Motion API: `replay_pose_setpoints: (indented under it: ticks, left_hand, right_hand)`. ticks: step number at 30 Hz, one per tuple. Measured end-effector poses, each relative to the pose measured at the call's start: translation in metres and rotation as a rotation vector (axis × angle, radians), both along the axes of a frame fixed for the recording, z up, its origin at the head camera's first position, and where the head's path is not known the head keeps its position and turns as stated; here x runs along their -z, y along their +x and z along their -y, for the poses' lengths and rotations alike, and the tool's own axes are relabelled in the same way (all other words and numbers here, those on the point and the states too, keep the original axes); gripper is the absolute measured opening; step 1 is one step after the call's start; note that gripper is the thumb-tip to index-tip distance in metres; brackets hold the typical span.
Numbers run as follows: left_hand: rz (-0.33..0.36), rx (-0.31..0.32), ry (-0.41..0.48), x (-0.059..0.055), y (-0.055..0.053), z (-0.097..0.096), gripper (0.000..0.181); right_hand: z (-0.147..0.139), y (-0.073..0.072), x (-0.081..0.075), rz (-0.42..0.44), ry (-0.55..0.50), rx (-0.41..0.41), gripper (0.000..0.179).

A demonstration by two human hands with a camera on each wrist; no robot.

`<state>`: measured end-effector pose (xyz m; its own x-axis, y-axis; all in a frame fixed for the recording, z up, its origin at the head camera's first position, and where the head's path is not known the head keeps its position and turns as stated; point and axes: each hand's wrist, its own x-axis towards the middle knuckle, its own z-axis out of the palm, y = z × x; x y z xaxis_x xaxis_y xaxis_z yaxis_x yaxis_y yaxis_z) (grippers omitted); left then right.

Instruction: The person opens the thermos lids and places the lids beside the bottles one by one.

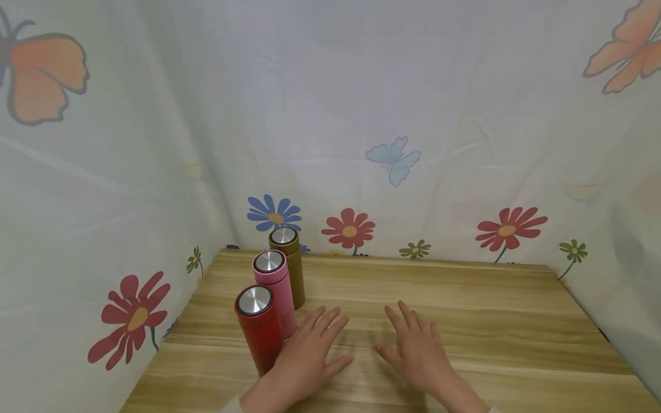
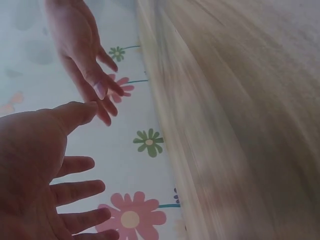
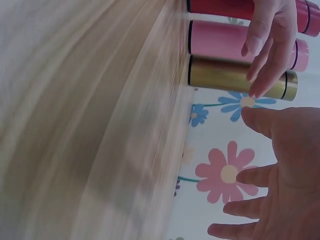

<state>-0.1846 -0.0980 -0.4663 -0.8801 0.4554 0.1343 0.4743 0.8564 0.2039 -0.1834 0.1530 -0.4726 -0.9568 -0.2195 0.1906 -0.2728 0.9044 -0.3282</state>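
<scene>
Three thermos bottles stand upright in a slanting row on the left half of the table: a red one (image 1: pixel 260 338) in front, a pink one (image 1: pixel 283 295) behind it, and a gold one (image 1: pixel 295 272) at the back. All have silver-topped lids. My left hand (image 1: pixel 310 358), fingers spread, is just right of the red and pink bottles and overlaps the red one's lower part in the head view. Farther right, my right hand (image 1: pixel 420 350) hovers over the table with fingers extended. Neither hand holds anything. The right wrist view shows the gold bottle (image 3: pixel 225 78) beyond the left hand's fingers.
The wood-grain table (image 1: pixel 465 304) reaches back to a white curtain (image 1: pixel 330 115) printed with flowers and butterflies. The curtain also closes in the left and right sides. Bare tabletop lies between the hands and to the right.
</scene>
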Motion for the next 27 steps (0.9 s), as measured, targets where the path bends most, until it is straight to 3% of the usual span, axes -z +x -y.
replay_pose_setpoints:
  ticks: [5,13,19,27]
  left_hand:
    - [-0.077,0.032,0.028,-0.001,0.008,0.006,0.064]
    - [0.0,0.027,0.057,-0.007,0.019,0.017,0.062]
    - [-0.043,0.054,0.115,-0.005,0.025,0.029,0.056]
    - [-0.279,0.106,0.174,-0.001,0.03,0.043,0.046]
  right_hand:
    - [0.006,0.003,0.001,-0.015,-0.092,-0.035,0.075]
    - [0.019,0.01,0.006,-0.016,-0.22,-0.104,0.077]
    - [0.027,0.011,0.01,0.017,-0.29,-0.171,0.076]
    - [0.04,0.01,0.015,-0.004,-0.361,-0.243,0.071]
